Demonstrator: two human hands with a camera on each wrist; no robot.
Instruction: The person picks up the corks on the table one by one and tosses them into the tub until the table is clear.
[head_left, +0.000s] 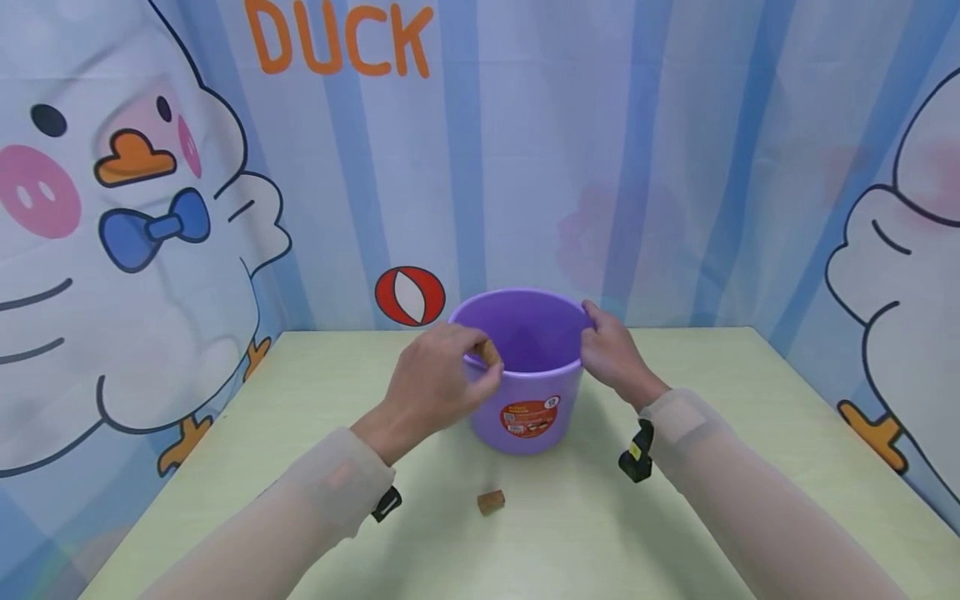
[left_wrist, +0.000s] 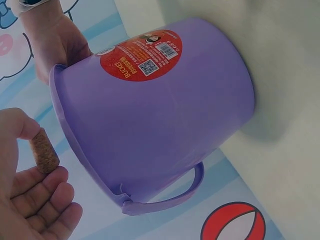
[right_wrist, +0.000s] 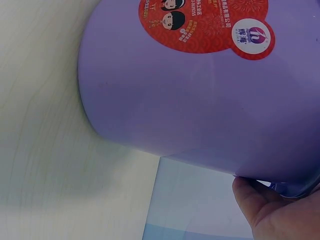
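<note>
A purple plastic bucket [head_left: 487,421] with a red label stands upright on the table. My left hand [head_left: 442,379] pinches a cork [left_wrist: 45,151] between thumb and forefinger, at the near left of the bucket's rim. In the left wrist view the cork shows just outside the rim, the other fingers loosely bent below it. My right hand [head_left: 617,354] grips the bucket's rim on the right side; the right wrist view shows its fingers [right_wrist: 247,200] at the rim near the handle. A second cork [head_left: 491,502] lies on the table in front of the bucket.
The pale green table [head_left: 360,375] ends at a blue striped curtain [head_left: 517,167] with cartoon ducks, close behind the bucket. A loop handle [left_wrist: 172,202] sticks out from the bucket's side. Dark wrist straps [head_left: 637,452] hang under the sleeves.
</note>
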